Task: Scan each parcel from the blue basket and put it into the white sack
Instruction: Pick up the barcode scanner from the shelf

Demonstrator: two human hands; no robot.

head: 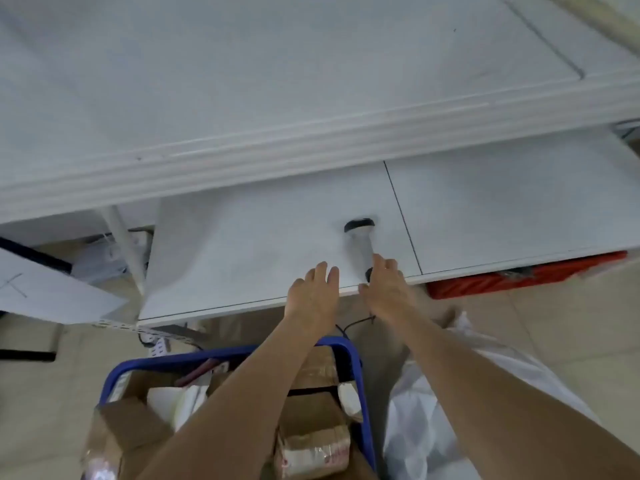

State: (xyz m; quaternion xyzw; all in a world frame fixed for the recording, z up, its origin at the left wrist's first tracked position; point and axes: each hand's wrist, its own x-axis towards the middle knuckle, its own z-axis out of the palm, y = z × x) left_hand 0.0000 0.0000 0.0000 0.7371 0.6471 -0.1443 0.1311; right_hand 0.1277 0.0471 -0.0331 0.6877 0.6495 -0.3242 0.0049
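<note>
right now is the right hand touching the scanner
Cannot tell. In the head view the right hand reaches over the scanner handle, but blur hides whether its fingers rest on it or hover.

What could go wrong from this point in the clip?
The scanner lies near the front edge of the table, with the right hand at its handle and no clear grip; a poor grab could knock it off. Its cable hangs toward the blue basket, where it might snag on the parcels. The cardboard box at the basket's left rim seems to overhang and could tip out.
</note>
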